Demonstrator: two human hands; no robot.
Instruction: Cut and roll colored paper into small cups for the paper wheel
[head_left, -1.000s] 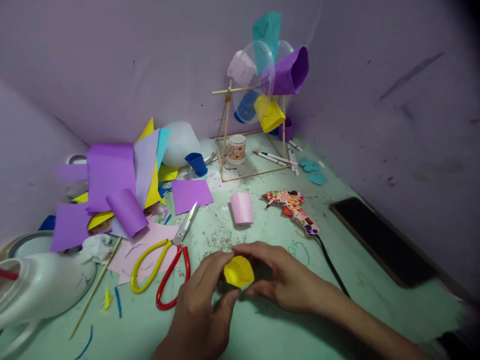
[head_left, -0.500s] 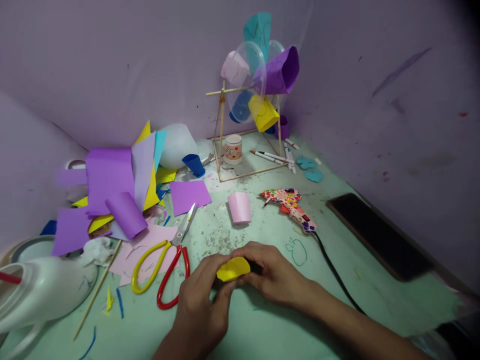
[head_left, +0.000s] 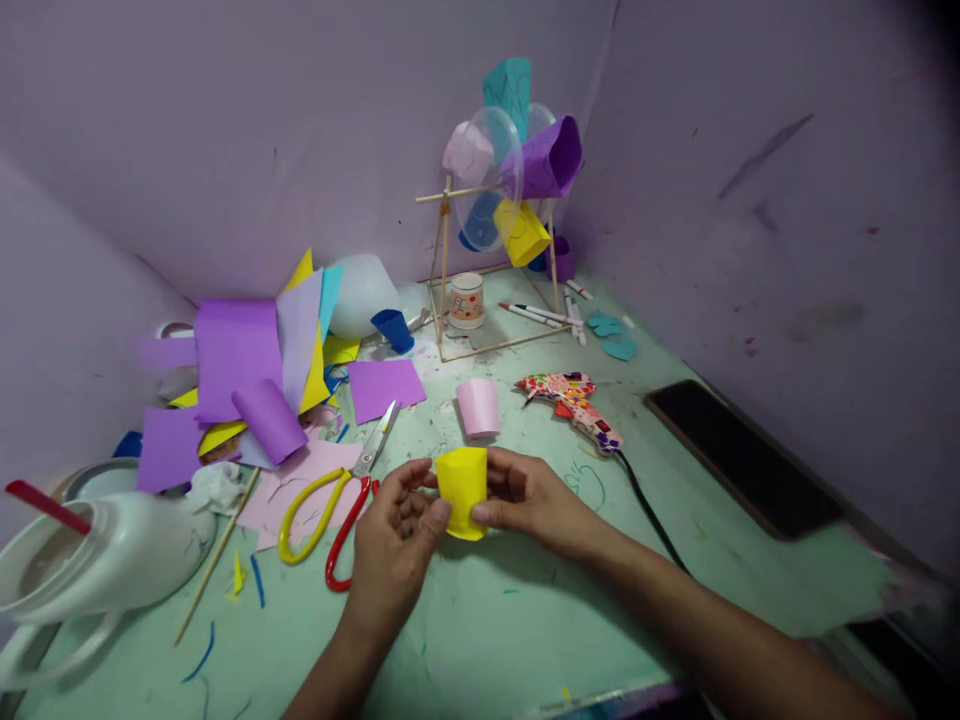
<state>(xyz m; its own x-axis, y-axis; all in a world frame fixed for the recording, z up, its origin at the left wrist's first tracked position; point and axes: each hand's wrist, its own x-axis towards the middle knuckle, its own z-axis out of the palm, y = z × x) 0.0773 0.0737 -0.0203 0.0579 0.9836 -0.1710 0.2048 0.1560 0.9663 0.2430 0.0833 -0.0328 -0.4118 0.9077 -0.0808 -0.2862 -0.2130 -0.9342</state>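
Observation:
A small yellow paper cup (head_left: pixel 463 492) stands upright between my two hands near the front of the table. My left hand (head_left: pixel 401 530) grips its left side, thumb in front. On its right side, my right hand (head_left: pixel 529 500) holds it with the thumb on the front and fingers behind. Just beyond it sits a pink paper cup (head_left: pixel 478 408). Scissors (head_left: pixel 366 455) with yellow and red handles lie left of my left hand. A floral glue gun (head_left: pixel 574 400) rests to the right of the pink cup.
A stick frame (head_left: pixel 444 270) with a wheel of coloured cups stands at the back. Coloured paper (head_left: pixel 236 350) and a white jug (head_left: pixel 142 550) are at the left. A phone (head_left: pixel 739 455) lies at the right, markers (head_left: pixel 536 315) behind.
The yellow cup has been raised and tilted so its side faces the camera, where its top showed before. Both hands still hold it. The camera view has shifted slightly.

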